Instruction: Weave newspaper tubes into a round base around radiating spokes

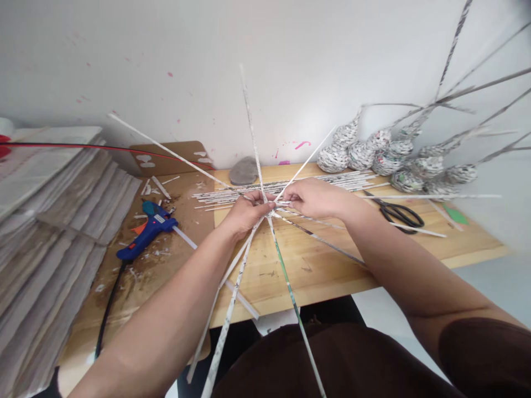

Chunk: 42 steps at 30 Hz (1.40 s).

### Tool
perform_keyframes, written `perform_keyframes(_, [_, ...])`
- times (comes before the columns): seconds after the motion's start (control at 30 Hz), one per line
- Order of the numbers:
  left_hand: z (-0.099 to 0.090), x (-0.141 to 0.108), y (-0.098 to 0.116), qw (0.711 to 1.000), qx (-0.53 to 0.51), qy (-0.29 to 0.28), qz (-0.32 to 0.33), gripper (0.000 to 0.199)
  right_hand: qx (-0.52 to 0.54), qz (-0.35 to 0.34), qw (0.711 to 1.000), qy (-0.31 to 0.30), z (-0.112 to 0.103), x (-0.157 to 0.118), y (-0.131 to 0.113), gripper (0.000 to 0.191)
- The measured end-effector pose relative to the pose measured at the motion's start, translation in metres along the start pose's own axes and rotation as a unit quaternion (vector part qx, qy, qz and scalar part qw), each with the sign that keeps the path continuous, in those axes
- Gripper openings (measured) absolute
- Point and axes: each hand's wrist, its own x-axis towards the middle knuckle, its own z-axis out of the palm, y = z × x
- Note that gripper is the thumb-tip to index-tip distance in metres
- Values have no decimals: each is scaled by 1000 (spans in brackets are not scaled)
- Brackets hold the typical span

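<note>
Several thin rolled paper sticks radiate from a small woven centre (269,211) over the wooden table. My left hand (248,213) is closed on the left side of this centre, its thumb pressed on top. On the right side, my right hand (305,198) pinches a paper strip close to the centre. One stick (286,271) with green marks runs down toward my body, another (251,124) points up at the wall. Fingertips of both hands partly hide the crossing.
Loose paper sticks (344,179) lie behind my hands beside a grey stone (244,171). Black scissors (400,215) and woven paper gourds (360,155) are right. A blue glue gun (147,232) and stacked paper (53,237) are left.
</note>
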Motion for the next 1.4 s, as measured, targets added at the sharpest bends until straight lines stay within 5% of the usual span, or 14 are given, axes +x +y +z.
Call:
perform_keyframes(0.2, [3, -3, 9, 999, -43, -2, -18, 36, -4, -4, 1000, -17, -3, 4, 4, 10])
perform_keyframes(0.4, [5, -5, 13, 999, -30, 29, -24, 44, 217, 76, 968, -101, 5, 8, 14, 13])
perform_keyframes(0.57, [5, -5, 12, 998, -50, 19, -29, 48, 360, 115, 921, -96, 8, 14, 9, 16])
perform_keyframes(1.0, [7, -3, 9, 995, -72, 53, -44, 41, 292, 72, 945, -132, -2, 18, -3, 9])
perform_keyframes(1.23, [9, -2, 10, 988, -112, 85, -63, 43, 431, 95, 887, -137, -1, 21, 3, 12])
perform_keyframes(1.4, [4, 1, 3, 991, -109, 63, -54, 46, 425, 86, 895, -103, 2, 24, 1, 17])
